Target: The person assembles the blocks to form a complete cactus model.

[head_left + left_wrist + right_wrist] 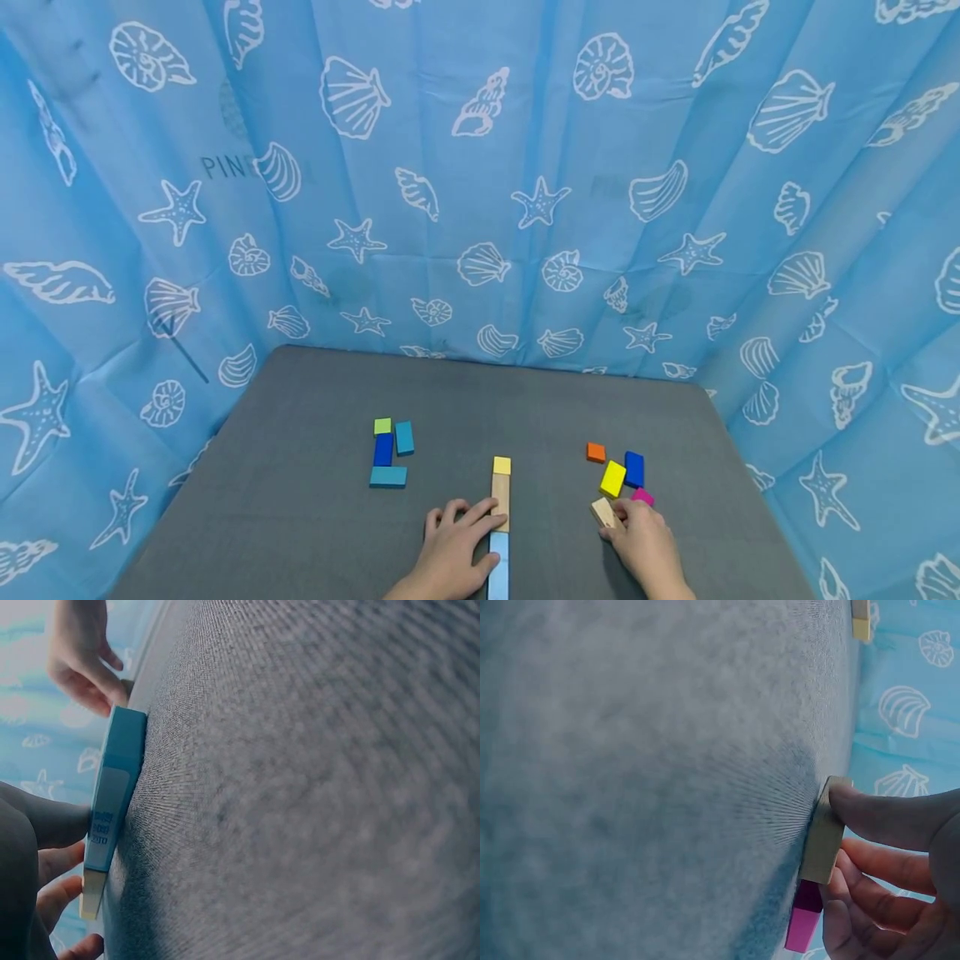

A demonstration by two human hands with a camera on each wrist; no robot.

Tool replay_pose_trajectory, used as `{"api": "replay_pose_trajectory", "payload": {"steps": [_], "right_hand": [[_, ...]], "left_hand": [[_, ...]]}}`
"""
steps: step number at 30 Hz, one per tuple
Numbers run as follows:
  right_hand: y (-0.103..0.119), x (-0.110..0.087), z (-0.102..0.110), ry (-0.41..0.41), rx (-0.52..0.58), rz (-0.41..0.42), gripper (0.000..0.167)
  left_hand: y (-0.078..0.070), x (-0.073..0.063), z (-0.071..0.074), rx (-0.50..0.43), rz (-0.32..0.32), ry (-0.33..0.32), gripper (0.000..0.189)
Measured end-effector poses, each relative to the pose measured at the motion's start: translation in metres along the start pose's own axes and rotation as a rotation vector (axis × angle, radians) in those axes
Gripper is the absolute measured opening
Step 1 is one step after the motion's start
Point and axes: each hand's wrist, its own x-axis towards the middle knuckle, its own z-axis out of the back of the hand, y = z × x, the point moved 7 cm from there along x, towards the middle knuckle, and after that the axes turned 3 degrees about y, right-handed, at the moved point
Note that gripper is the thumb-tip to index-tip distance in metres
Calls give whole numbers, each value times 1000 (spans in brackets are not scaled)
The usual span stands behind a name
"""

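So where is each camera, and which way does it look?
Head: worn on the head, looking forward and down at the gray table and seashell curtain; the left hand and right hand both show.
Left wrist: worn on that wrist, looking low along the table at a light blue block; the left hand shows close, the right hand beyond.
Right wrist: worn on that wrist, looking at the wooden block the right hand holds.
Shared: head and right wrist both show that block and the magenta block.

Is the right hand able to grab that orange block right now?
Probably not yet: the right hand holds a wooden block. Otherwise the way looks free, since the orange block lies nearby with nothing on top.
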Motion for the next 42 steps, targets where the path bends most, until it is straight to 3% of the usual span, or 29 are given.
{"api": "replay_pose_trajectory", "payload": {"steps": [6, 26, 35, 42], "right_hand": [[4, -1, -1, 2, -9, 10, 37], [58, -1, -1, -16, 2, 326, 31], [76, 6, -8, -8, -10, 381, 32], [86, 7, -13, 1, -14, 376, 32]], "left_hand": [[-2, -1, 1, -25, -7, 15, 47], [-4, -2, 3, 9, 0, -6, 48], [-3, 1, 0, 11, 30, 7, 49], [-4, 1, 1, 15, 56, 20, 49]]}}
